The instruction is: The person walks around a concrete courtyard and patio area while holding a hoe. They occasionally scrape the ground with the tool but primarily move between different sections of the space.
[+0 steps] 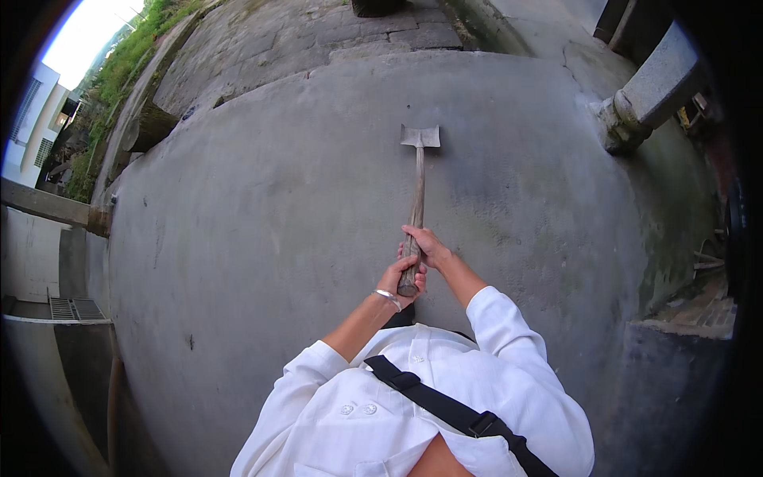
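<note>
A shovel with a long wooden handle points straight away from me. Its small, square grey metal blade is at the far end, touching or just over the concrete; I cannot tell which. My left hand, a silver bracelet at its wrist, is wrapped round the handle near its butt end. A little farther up, my right hand grips the same handle. Both hands are closed and sit close together in front of my body.
Smooth grey concrete floor spreads around me. Stone paving lies beyond its far edge. A pillar with a rounded base stands at right. At far left are a log-like block, a beam and a metal grate.
</note>
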Available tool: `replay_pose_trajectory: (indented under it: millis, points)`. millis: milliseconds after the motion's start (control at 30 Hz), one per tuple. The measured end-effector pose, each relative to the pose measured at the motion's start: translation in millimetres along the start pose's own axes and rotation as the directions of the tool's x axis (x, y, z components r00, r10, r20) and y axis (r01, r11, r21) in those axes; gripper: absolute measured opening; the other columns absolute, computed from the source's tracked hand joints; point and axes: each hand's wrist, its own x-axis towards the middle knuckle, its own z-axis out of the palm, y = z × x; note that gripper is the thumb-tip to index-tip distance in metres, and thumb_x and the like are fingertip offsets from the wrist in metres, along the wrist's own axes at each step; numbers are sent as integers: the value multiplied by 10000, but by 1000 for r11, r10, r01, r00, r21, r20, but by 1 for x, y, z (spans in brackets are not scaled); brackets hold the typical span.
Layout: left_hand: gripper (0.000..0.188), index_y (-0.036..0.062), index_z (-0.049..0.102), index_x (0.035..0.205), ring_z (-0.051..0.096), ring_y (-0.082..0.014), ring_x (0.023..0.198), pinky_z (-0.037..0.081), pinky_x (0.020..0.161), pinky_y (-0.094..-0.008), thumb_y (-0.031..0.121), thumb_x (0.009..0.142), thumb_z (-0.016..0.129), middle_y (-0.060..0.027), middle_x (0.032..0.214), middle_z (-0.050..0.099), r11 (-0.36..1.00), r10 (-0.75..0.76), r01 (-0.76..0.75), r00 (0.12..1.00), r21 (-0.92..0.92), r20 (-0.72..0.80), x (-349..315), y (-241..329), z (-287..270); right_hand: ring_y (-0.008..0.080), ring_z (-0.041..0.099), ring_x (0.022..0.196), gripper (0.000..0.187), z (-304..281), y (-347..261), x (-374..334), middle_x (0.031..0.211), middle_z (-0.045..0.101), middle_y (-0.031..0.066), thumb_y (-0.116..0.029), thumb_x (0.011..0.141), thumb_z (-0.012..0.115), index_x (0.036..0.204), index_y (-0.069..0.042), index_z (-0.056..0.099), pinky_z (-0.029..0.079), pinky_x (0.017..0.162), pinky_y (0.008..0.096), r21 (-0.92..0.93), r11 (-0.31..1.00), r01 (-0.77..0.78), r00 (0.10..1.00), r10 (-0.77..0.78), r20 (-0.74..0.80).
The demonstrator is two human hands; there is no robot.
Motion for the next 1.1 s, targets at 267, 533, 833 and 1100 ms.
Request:
replay_pose_trajectory:
  millis: [267,533,833,1100]
  points:
    - [164,53,429,880,491,-136,521,438,424,-212,111,772,538,-103,710,513,993,78,-69,992,-93,98,84,123,52,207,544,564,401,30,-90,104,701,501,125,-143,761,557,1015,-27,270,484,453,320,98,973,210,976,-204,-70]
    - [155,28,469,796,490,-117,502,430,426,-203,166,786,539,-58,660,523,995,-61,66,996,-70,69,41,119,53,206,532,519,457,70,-96,68,658,507,121,-110,766,528,1103,-64,222,467,424,336,-27,998,56,981,-60,-187]
    - [126,37,475,724,513,-122,494,459,436,-215,131,778,540,-59,605,520,999,38,-37,998,-16,50,127,198,120,236,547,541,460,38,-183,189,750,508,186,-120,743,525,1099,28,274,471,423,351,-148,977,156,964,-184,-193]
    - [171,-13,428,826,475,-108,547,439,472,-206,116,784,532,-75,710,494,987,-58,63,998,-151,33,49,194,169,263,570,584,225,86,-212,110,701,528,174,-85,742,542,870,38,403,496,467,365,68,995,-74,995,78,-58]
